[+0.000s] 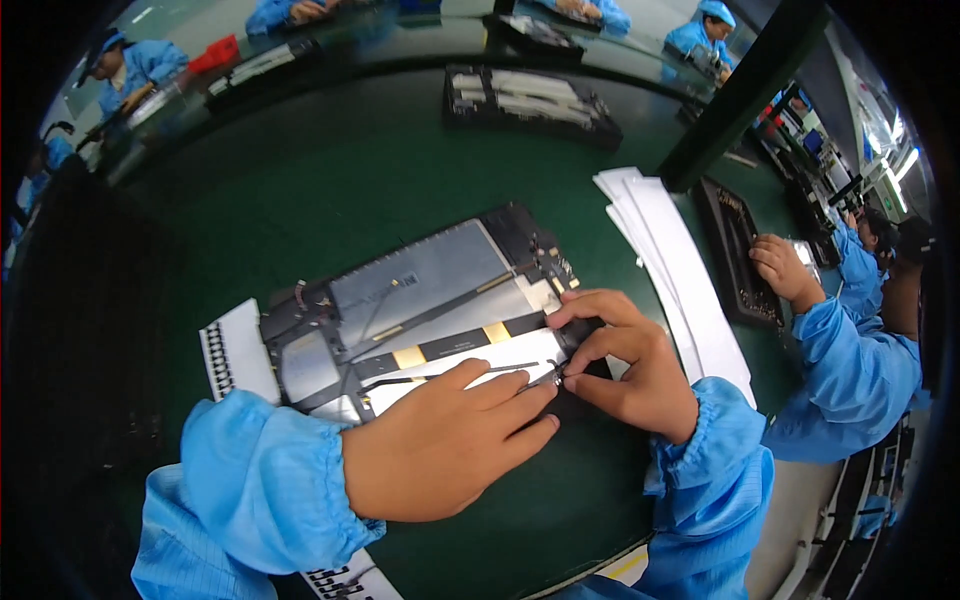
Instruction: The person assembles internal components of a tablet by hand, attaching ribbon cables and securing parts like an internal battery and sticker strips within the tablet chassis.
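An opened tablet-like device (425, 285) lies tilted on the green bench, its silver panels, dark flat cables and gold patches exposed. My left hand (450, 440) rests flat across its near side, fingers stretched over a white battery-like panel (400, 395). At the device's right end my right hand (635, 370) pinches thumb and forefinger together at the near corner. Whatever is between those fingertips is too small to make out. Beside the device's left end lies a white sheet (240, 350) with a row of small black pieces; a similar sheet (350, 582) shows below my left sleeve.
Long white paper strips (680, 270) lie to the right, next to a black tray (740, 260) of small parts. A co-worker's hand (785, 270) is at that tray. Another black tray (530, 100) with white pieces stands farther back. A dark post (745, 100) rises at the right.
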A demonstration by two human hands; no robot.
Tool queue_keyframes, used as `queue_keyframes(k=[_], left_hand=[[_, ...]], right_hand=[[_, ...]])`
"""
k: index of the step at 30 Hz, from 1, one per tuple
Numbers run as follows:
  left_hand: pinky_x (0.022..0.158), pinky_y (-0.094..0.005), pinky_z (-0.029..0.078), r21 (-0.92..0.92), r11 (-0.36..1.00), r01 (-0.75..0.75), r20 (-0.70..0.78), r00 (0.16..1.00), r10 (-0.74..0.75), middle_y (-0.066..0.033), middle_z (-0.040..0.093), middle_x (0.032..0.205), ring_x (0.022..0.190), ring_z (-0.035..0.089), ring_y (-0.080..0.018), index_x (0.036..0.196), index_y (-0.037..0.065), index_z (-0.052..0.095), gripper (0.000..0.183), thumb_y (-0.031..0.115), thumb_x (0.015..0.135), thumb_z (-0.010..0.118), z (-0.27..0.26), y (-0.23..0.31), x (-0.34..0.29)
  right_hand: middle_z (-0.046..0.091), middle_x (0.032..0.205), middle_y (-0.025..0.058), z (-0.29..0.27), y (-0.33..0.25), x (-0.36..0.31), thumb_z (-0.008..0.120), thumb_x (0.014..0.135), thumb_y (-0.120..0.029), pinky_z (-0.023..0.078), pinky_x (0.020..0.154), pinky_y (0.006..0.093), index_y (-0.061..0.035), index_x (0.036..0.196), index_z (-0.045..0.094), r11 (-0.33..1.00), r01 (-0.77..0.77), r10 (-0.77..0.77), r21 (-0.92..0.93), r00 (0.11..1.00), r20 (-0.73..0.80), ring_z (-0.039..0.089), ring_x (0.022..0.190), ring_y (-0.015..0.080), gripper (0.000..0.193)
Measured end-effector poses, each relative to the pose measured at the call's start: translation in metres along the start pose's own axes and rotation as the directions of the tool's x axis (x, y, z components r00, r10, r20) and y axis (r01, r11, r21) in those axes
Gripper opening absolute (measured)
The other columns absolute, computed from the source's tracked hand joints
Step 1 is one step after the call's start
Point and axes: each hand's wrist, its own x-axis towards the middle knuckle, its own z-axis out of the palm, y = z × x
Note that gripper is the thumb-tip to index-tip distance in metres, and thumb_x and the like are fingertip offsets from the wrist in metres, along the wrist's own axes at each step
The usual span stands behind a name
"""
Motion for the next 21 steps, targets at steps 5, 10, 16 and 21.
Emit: queue_keyframes(k=[5,10,16,21], left_hand=[[0.092,-0.0386,0.032,-0.155,0.883,0.442,-0.481,0.747,-0.458,-0.0177,0.045,0.113,0.108,0.042,-0.0341,0.11,-0.004,0.048,0.054,0.017,0.063,0.067,-0.027,-0.008,-0.052],[0.098,-0.0412,0.02,-0.091,0.514,0.853,-0.279,0.474,-0.835,-0.0306,0.041,0.119,0.114,0.037,-0.0382,0.119,-0.012,0.037,0.063,0.031,0.078,0.057,-0.007,0.006,-0.123],[0.097,-0.0391,0.025,-0.312,0.711,0.63,-0.546,0.494,-0.677,-0.027,0.032,0.127,0.117,0.035,-0.0325,0.129,-0.009,0.019,0.075,0.009,0.071,0.063,0.008,0.009,-0.101],[0.081,-0.0281,0.04,-0.565,0.823,0.054,-0.69,0.515,-0.508,-0.0198,0.026,0.129,0.107,0.041,-0.0205,0.135,0.002,-0.001,0.083,-0.01,0.071,0.051,0.021,0.004,-0.082]], right_hand=[[0.052,0.108,0.0145,-0.021,0.026,-0.016,0.062,0.072,-0.01,0.037,0.087,0.0347,-0.0003,0.082,0.059,0.921,-0.239,0.348,0.307,0.859,-0.376,0.048,0.103,0.0286,0.014],[0.053,0.1,0.0196,0.018,0.042,0.018,0.054,0.08,-0.019,0.039,0.083,0.036,0.0066,0.091,0.056,0.921,-0.267,0.175,-0.283,0.934,-0.312,0.05,0.094,0.033,0.028],[0.046,0.11,0.0111,0.023,0.033,0.008,0.057,0.079,-0.005,0.041,0.081,0.0262,0.0048,0.104,0.048,0.893,0.083,0.172,0.442,0.845,-0.506,0.049,0.096,0.0162,0.029],[0.051,0.101,0.0104,0.013,0.011,-0.017,0.064,0.074,-0.008,0.042,0.081,0.0275,0.0001,0.119,0.03,0.727,0.08,0.37,0.682,0.791,-0.487,0.052,0.09,0.0157,0.057]])
